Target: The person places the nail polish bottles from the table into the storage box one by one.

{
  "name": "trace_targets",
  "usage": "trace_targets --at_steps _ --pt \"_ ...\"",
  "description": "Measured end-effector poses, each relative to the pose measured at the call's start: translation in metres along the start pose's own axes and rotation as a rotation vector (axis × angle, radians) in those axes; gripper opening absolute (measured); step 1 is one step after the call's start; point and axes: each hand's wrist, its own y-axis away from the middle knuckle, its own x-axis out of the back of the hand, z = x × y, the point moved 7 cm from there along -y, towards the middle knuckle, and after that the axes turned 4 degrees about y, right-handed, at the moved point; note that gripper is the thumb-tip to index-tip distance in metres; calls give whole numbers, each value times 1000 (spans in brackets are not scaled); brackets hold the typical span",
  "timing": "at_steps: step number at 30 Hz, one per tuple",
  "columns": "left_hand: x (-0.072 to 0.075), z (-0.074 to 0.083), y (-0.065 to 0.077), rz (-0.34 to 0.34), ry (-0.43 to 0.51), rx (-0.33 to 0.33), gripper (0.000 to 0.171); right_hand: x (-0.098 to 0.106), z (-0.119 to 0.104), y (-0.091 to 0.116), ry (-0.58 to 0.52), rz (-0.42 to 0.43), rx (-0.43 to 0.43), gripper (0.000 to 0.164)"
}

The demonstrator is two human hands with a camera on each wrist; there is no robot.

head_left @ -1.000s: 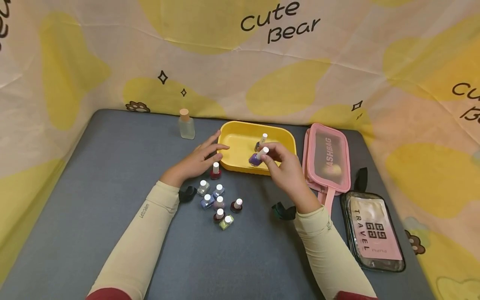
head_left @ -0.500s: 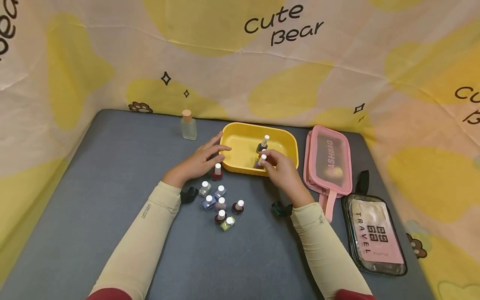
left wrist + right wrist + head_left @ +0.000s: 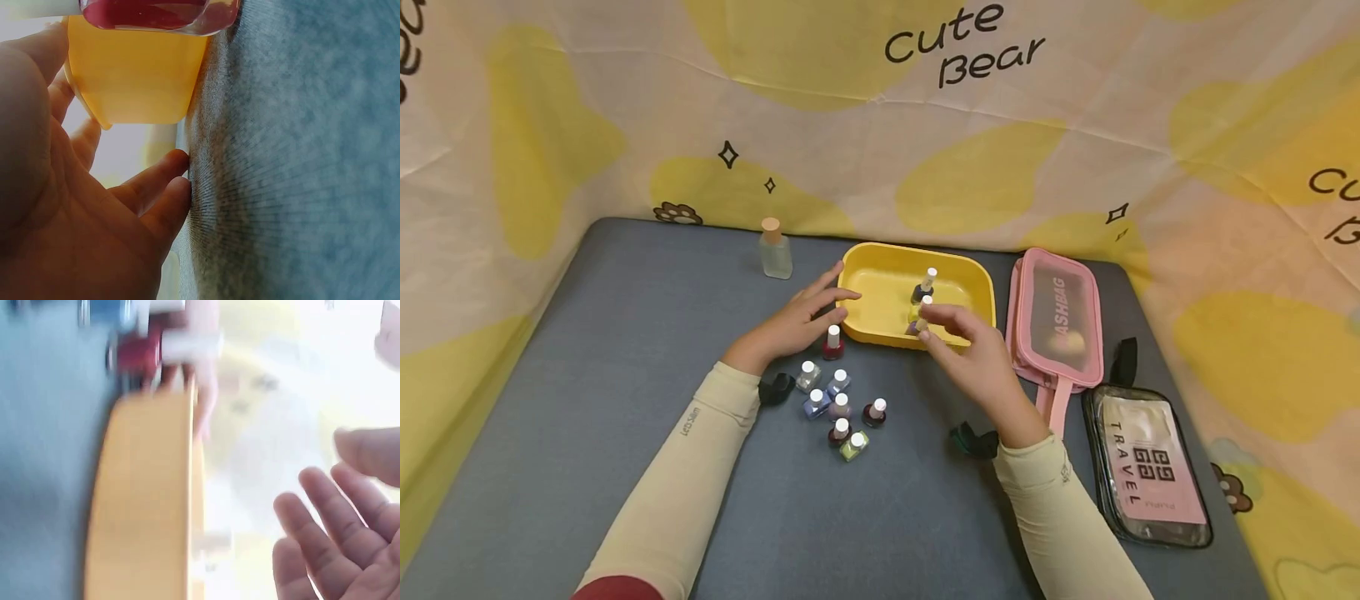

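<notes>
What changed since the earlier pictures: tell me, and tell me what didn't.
The right hand lowered the purple bottle into the yellow tray and let go of it; the fingers are now apart, and the hand has drawn back slightly toward the person. The left hand at the tray's left end, the red bottle and the pink bag stayed put.

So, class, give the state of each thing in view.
Left hand: fingers spread
Right hand: holding nothing
Yellow tray: upright, holding bottles
Dark bottle in tray: capped
Polish bottles outside tray: capped
Frosted bottle: upright, capped
Pink bag: lying flat, zip unclear
Clear pouch: lying flat
</notes>
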Motion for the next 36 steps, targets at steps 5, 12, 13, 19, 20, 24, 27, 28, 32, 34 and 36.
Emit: trace_targets --at_steps 5,12,13,19,20,24,27,28,32,34,36 --pt "2 1 1 4 -6 13 45 -31 -18 38 -114 -90 89 39" --pt "3 -2 2 9 -21 21 46 -72 -7 64 -128 -85 58 45" --pt "3 -2 2 10 -24 20 46 -75 -5 66 -120 -77 59 43" --pt "2 1 2 5 -22 11 45 -76 -3 63 -70 -36 57 26" --pt "2 2 2 4 -23 11 45 -72 -4 61 -68 -26 56 24" --pt "2 3 1 0 -22 9 45 -41 -15 44 -75 39 73 24" --pt "1 3 0 0 -12 6 45 -6 -19 25 -77 119 84 23" --pt "1 3 0 -1 -9 5 45 6 -18 18 -72 145 78 23" --pt "1 1 0 -3 -8 4 45 37 1 -8 -6 202 -1 23" --pt "1 1 0 -2 -9 6 45 42 15 -19 15 181 -53 23" --pt "2 3 0 0 -6 6 45 39 29 -28 39 135 -108 24"
